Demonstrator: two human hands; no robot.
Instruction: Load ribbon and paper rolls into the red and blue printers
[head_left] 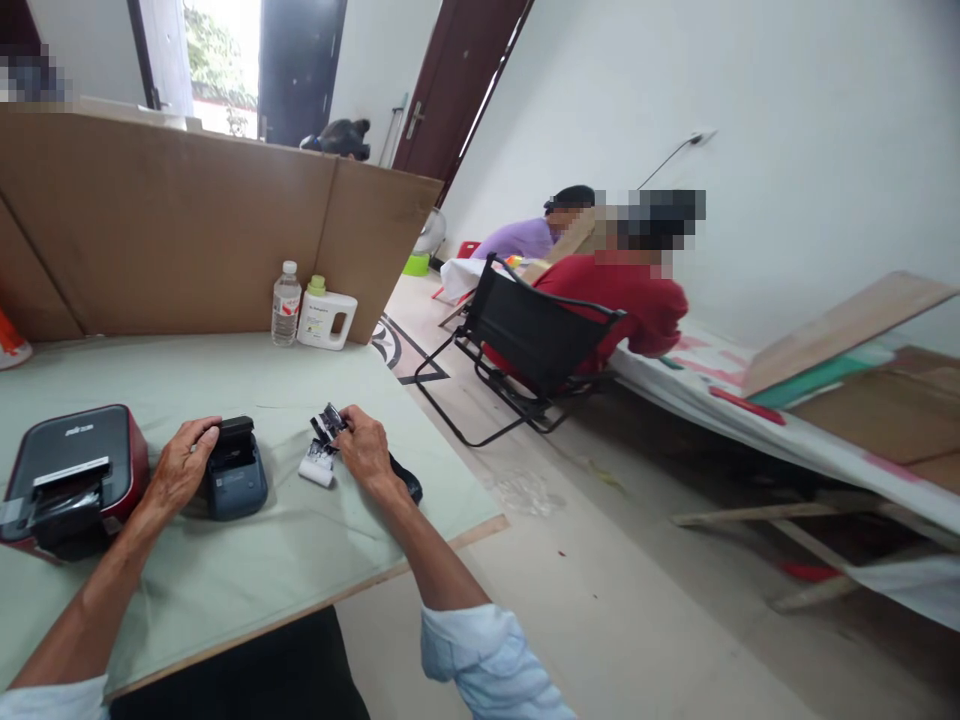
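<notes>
On the pale green tablecloth [285,560] stands a small dark blue portable printer [237,490] with its lid [235,432] raised. My left hand [180,465] is closed on the left edge of that lid, thumb and fingers pressed together. To the right, my right hand [365,448] pinches a crumpled black-and-white printed strip [327,424]. Just below the strip lies a small white paper roll [316,470], printed side partly showing. A black object [407,478] lies partly hidden behind my right wrist; its kind is unclear.
A larger black-and-red printer [79,475] sits left of my left hand. Cardboard panels [187,230] wall off the table's back, with a water bottle [286,305] and a white jug [327,318] before them. Two people sit at another table [847,430] on the right, near a black folding chair [536,330].
</notes>
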